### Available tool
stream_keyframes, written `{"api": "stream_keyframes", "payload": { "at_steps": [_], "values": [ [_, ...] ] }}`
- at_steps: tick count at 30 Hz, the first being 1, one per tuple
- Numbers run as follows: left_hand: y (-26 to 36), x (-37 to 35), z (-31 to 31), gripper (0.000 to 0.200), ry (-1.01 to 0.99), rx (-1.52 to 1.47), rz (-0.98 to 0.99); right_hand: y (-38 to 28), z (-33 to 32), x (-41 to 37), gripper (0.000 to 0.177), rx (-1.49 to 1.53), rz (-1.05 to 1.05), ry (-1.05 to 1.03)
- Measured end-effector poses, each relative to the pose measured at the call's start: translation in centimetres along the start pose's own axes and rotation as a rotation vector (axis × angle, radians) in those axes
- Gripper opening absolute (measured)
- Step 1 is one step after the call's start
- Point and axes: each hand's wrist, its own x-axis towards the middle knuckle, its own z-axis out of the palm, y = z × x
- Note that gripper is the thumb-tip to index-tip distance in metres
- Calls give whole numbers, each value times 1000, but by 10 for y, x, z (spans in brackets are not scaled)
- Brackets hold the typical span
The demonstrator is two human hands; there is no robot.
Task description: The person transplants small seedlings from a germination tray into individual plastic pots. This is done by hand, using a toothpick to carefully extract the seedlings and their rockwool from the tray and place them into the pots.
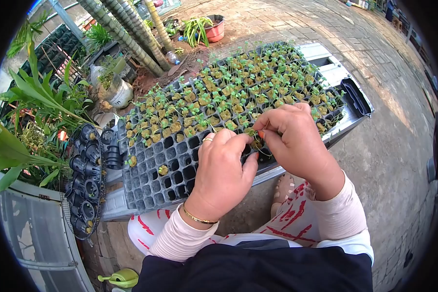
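Working over a metal table (317, 50) spread with dark seedling trays (152, 176), the person brings both hands together at the near side, around a small seedling (255, 142) in its brown plug. The left hand (224, 165), with a ring (208, 139) and a gold bracelet (198, 220), has its forefinger and thumb beside the plug, tips a little apart. The right hand (297, 141) bends thumb and forefinger close together over it; the fingers hide so much that I can't tell whether either grip is closed on the plant. Green sprouts (238, 82) crowd the cells beyond the hands, and a lone plug (163, 170) sits nearer the left. Black pots (90, 189) lie heaped just beside the trays, with a yellow-green watering can (124, 278) below.
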Motion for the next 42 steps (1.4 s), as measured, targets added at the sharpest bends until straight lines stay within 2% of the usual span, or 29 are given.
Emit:
{"api": "stream_keyframes", "payload": {
  "at_steps": [8, 14, 20, 22, 23, 25, 26, 27, 28, 29, 31, 33, 36, 42],
  "values": [
    [-1, 1, -1, 21, -12, -39, -30, 4, 1, 0, 9, 242, 155, 39],
    [-1, 4, 2, 20, 55, -55, -20, -2, -7, 0, 8, 141, 64, 110],
    [1, 4, -9, 19, 68, -211, -61, -10, -17, 0, 7, 113, 4, 178],
    [1, 2, -13, 18, 15, -402, -240, -14, -18, 0, 8, 162, -20, 211],
    [-1, 0, -15, 18, 17, -401, -241, -16, -20, 0, 8, 163, -21, 211],
    [-6, -5, -19, 17, -11, -864, -429, -20, -23, -1, 10, 190, -33, 203],
    [-3, -6, -27, 14, -45, -907, -453, -23, -23, -1, 10, 195, -38, 202],
    [-5, -9, -30, 14, -39, -904, -455, -25, -22, -1, 13, 351, -4, 200],
    [-8, -11, -32, 15, -33, -1019, -470, -27, -21, 0, 15, 507, 31, 197],
    [-10, -13, -35, 16, -25, -1135, -485, -30, -20, 0, 15, 511, 25, 192],
    [-15, -18, -44, 18, -52, -1156, -494, -34, -18, 1, 19, 613, 0, 201],
    [-20, -24, -48, 20, -57, -1318, -500, -38, -19, 0, 20, 653, -14, 150],
    [-29, -35, -57, 21, -47, -1360, -524, -48, -17, 0, 19, 803, 82, 97],
    [-44, -54, -74, 22, -40, -1434, -533, -55, -4, 5, 22, 1031, 71, 107]
  ]
}}
